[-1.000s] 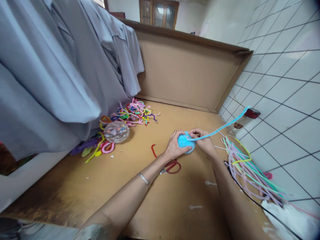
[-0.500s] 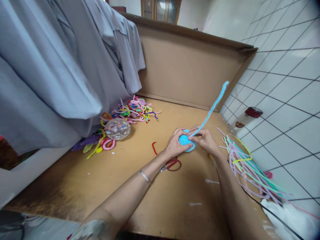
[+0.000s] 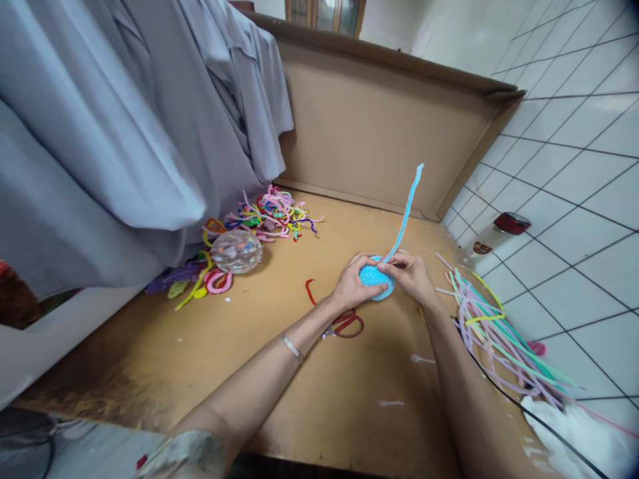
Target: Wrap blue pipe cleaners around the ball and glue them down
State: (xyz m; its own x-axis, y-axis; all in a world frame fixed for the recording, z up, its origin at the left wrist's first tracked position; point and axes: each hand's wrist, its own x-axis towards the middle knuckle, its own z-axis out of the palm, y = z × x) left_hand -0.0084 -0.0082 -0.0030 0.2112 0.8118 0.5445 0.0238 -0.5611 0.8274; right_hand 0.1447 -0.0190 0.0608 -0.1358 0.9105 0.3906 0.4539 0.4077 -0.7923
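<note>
A coiled disc of blue pipe cleaner (image 3: 374,281) is held above the table, with its loose blue end (image 3: 408,209) rising up and to the right. My left hand (image 3: 353,281) is closed around the disc's left side, thumb across its lower face. At the disc's upper right edge, my right hand (image 3: 408,274) pinches the pipe cleaner where the free end leaves the coil. Below my left wrist lie red-handled scissors (image 3: 348,324), partly hidden by the arm. A short red pipe cleaner piece (image 3: 310,291) lies left of my left hand.
Left on the table (image 3: 269,372) are a clear round container (image 3: 236,251) and a tangle of coloured pipe cleaners (image 3: 279,211). At right lie long pastel pipe cleaners (image 3: 479,332), a clear jar with red lid (image 3: 492,241) and a black cable (image 3: 524,416). Cardboard (image 3: 374,126) stands behind.
The free blue end has swung left and stands more upright. Both hands stay on the disc, whose face is turned a little more towards me. The view has shifted slightly.
</note>
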